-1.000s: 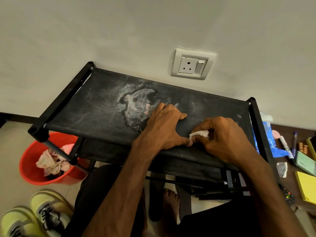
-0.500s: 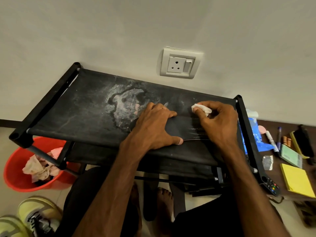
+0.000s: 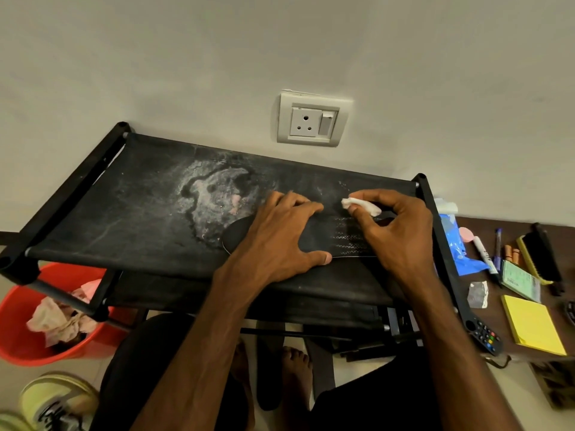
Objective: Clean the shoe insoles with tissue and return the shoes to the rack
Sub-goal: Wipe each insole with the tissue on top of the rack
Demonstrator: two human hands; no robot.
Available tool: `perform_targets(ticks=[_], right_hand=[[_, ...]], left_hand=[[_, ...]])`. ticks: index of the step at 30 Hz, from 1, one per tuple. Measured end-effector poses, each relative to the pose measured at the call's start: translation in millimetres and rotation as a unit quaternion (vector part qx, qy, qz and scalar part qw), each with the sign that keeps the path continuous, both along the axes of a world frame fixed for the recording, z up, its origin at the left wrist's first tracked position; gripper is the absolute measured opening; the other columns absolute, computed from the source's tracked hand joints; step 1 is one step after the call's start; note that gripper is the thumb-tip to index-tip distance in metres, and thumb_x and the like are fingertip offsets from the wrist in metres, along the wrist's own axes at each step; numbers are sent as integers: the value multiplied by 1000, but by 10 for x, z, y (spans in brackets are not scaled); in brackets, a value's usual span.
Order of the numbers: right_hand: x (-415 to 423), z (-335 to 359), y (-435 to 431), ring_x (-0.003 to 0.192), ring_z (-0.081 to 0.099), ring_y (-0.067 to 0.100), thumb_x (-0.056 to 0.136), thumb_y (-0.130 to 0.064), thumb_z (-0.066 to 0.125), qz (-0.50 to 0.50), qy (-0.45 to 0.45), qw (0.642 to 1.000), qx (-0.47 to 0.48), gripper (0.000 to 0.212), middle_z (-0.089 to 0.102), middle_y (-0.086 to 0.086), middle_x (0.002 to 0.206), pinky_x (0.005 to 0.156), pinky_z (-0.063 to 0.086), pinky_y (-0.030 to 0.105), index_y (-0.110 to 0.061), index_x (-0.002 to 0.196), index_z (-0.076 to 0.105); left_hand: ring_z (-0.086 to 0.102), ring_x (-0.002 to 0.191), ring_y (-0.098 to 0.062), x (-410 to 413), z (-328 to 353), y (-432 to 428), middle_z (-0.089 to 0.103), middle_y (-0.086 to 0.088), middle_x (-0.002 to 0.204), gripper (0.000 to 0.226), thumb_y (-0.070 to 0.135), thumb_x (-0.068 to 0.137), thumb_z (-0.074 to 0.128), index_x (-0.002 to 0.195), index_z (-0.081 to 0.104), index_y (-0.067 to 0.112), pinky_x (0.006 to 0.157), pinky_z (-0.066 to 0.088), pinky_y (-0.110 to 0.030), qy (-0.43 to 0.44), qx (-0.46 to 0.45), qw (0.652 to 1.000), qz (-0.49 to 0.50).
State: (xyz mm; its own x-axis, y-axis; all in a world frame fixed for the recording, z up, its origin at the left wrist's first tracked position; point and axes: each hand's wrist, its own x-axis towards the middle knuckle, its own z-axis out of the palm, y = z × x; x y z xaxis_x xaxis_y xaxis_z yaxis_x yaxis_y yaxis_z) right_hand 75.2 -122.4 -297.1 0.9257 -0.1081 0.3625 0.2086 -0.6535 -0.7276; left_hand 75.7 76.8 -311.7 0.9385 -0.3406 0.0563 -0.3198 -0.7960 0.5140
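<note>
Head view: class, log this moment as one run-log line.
step: insole cleaning | left hand: presses insole onto rack | right hand: pinches tissue at insole's far edge | shoes: on floor

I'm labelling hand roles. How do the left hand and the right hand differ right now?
The left hand lies spread, fingers flat, pressing the black insole down; the right hand has curled fingers. The left hand holds nothing; the right hand pinches a white tissue wad. The left hand covers the insole's middle; the right hand is at its patterned end. Both are over the insole on the rack.
</note>
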Motion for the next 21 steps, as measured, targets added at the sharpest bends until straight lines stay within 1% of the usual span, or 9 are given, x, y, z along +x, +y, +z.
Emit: perform_targets(ticks=[4, 7, 9, 11, 13, 15, 18, 21], right_hand=[[-3, -17, 9, 93, 69, 0, 88, -23, 80, 11, -1, 1000, 0, 16, 75, -12, 98, 83, 59, 27, -24, 104, 80], [-9, -23, 33, 92, 68, 0, 89, -24, 79, 26, 14, 1000, -6, 15, 75, -13, 97, 80, 58, 23, -25, 103, 80], [1, -27, 46, 91, 67, -2, 89, -23, 79, 43, 27, 998, -27, 14, 74, -13, 97, 79, 56, 19, -24, 103, 80], [37, -26, 67, 89, 68, 1, 89, -22, 78, 57, 41, 995, -64, 14, 74, -11, 98, 80, 57, 23, -25, 102, 81], [101, -40, 108, 85, 68, 7, 88, -21, 77, 67, 59, 990, -109, 14, 75, -6, 95, 79, 59, 34, -25, 101, 81], [160, -38, 167, 80, 68, 13, 88, -20, 75, 68, 88, 984, -140, 14, 75, -2, 92, 77, 60, 41, -26, 100, 81], [201, -27, 213, 77, 69, 15, 89, -19, 73, 66, 122, 972, -189, 16, 77, -1, 90, 74, 62, 41, -28, 100, 81], [172, 14, 200, 78, 69, 13, 89, -15, 74, 88, 150, 958, -227, 22, 77, -3, 91, 74, 62, 38, -31, 102, 81]], left_hand=[[33, 129, -16, 8, -5, 19, 49, 11, 141, 81, 65, 71, 78, 142, 52, 34, 113, 32, -37, 10, -3, 1000, -2], [34, 131, -15, 13, 19, 48, 50, 11, 141, 82, 64, 70, 79, 141, 52, 35, 112, 31, -35, 19, -5, 1000, -1], [33, 132, -16, 12, 36, 61, 49, 10, 142, 84, 64, 69, 80, 142, 50, 34, 113, 32, -36, 28, -5, 1000, 1], [32, 133, -17, 14, 42, 59, 48, 9, 143, 86, 64, 70, 80, 144, 48, 33, 113, 32, -37, 37, -3, 999, 2], [33, 133, -18, 14, 35, 51, 49, 7, 143, 86, 65, 69, 79, 143, 49, 32, 114, 32, -39, 35, 6, 999, 3], [34, 133, -19, 16, 23, 46, 50, 6, 141, 86, 66, 69, 79, 142, 50, 32, 113, 32, -40, 29, 15, 999, 3], [36, 131, -20, 20, 9, 45, 52, 5, 138, 86, 67, 68, 80, 142, 52, 32, 112, 34, -41, 35, 15, 999, 8], [38, 130, -21, 27, 13, 31, 54, 4, 137, 85, 67, 67, 80, 140, 54, 32, 111, 36, -43, 31, 24, 999, 8]])
